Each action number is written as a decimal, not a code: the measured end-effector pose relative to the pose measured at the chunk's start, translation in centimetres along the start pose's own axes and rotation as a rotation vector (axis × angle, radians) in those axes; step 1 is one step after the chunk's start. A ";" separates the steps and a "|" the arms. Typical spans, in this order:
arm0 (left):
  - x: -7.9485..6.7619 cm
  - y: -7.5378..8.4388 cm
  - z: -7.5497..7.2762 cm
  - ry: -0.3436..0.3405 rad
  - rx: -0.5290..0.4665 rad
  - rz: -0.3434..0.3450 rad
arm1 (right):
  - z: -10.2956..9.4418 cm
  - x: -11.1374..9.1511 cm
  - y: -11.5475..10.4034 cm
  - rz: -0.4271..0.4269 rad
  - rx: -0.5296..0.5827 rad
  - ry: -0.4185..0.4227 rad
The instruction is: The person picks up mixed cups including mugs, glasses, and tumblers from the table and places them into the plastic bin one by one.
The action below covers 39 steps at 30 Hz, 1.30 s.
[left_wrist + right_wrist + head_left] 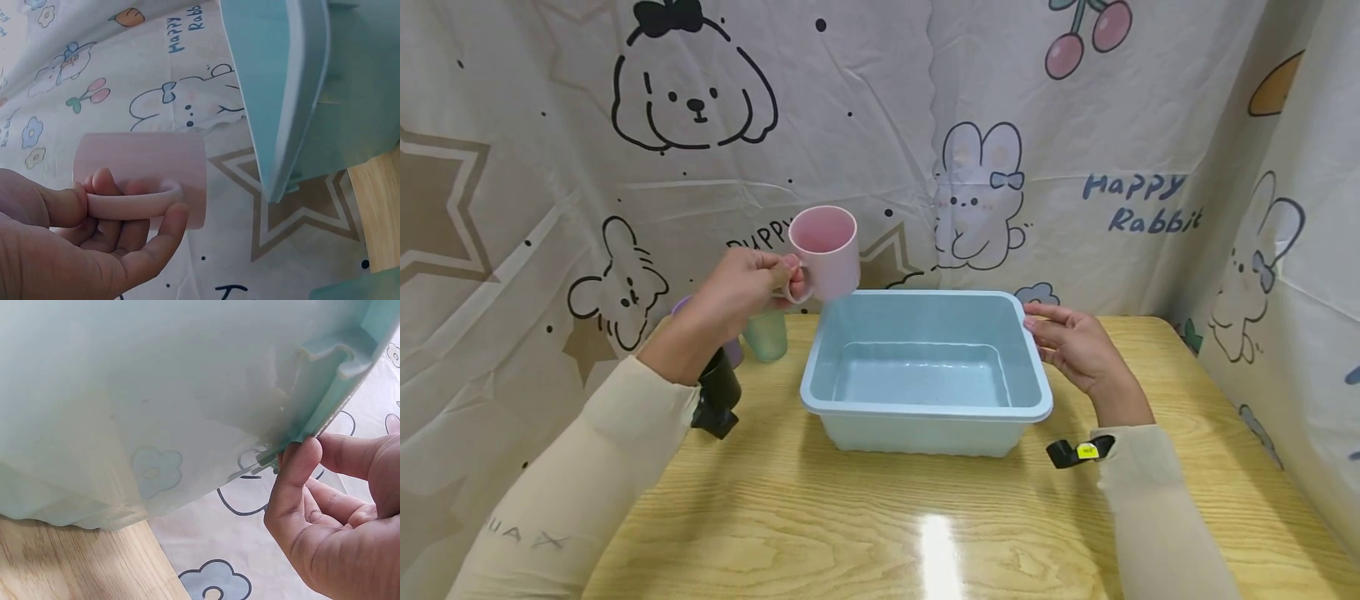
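A pink mug (pixel 835 265) is held in the air by my left hand (pixel 741 287), with the fingers and thumb round its handle (pixel 134 205). The mug is upright, its mouth tilted a little towards the head camera, and no contents show in it. Just right of and below it stands a light blue plastic basin (pixel 925 411) on the table, with nothing inside. My right hand (pixel 1075 342) pinches the basin's right rim near the far corner. In the right wrist view, the thumb and fingers (pixel 294 481) meet at the rim's edge.
Behind my left forearm stand a green cup (pixel 766 336), a black cup (pixel 721 379) and a partly hidden purple cup (pixel 734 353). A printed cloth (pixel 865 100) hangs behind and beside the wooden table (pixel 850 525). Dark straps with small devices sit at both wrists.
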<state>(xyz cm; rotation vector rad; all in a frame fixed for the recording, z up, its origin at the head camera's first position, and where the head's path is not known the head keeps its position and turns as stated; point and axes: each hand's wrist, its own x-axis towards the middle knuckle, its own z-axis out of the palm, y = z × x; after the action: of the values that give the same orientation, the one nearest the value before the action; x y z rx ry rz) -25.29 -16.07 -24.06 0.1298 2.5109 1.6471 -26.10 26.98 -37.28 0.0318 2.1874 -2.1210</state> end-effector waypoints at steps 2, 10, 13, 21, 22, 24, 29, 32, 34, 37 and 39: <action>0.3 0.3 0.4 -0.008 0.020 0.010 | 0.0 0.0 0.1 -0.001 0.004 0.000; 1.5 0.8 2.1 -0.055 0.047 0.028 | -0.1 -0.1 0.3 0.002 0.020 -0.001; 1.6 0.9 2.8 -0.083 0.037 0.025 | -0.1 0.0 0.3 0.001 0.021 -0.003; 1.8 1.4 4.2 -0.188 0.044 0.092 | 0.0 0.0 0.1 0.006 0.001 0.006; 1.9 1.4 4.5 -0.200 0.049 0.101 | 0.0 0.1 0.1 0.005 0.002 0.006; 2.1 1.6 5.0 -0.217 0.054 0.111 | 0.0 0.1 0.0 0.003 0.008 0.005; 2.8 1.9 6.4 -0.266 0.060 0.117 | 0.1 0.1 0.0 0.004 0.013 0.010; 3.4 2.1 7.1 -0.286 0.072 0.104 | 0.0 0.1 0.0 0.003 0.006 0.010; 3.7 2.3 7.4 -0.297 0.086 0.095 | 0.0 0.1 0.0 0.001 0.002 0.009; 4.3 2.5 7.8 -0.312 0.115 0.088 | -0.1 0.0 0.0 0.002 0.000 0.012; 4.7 2.5 8.1 -0.325 0.135 0.093 | -0.2 0.0 0.0 0.001 0.002 0.010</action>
<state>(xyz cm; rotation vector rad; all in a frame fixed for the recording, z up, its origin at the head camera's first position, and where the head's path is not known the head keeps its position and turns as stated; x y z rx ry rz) -28.60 -7.03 -25.30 0.4929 2.3921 1.3562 -26.14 27.13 -37.30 0.0432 2.1907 -2.1272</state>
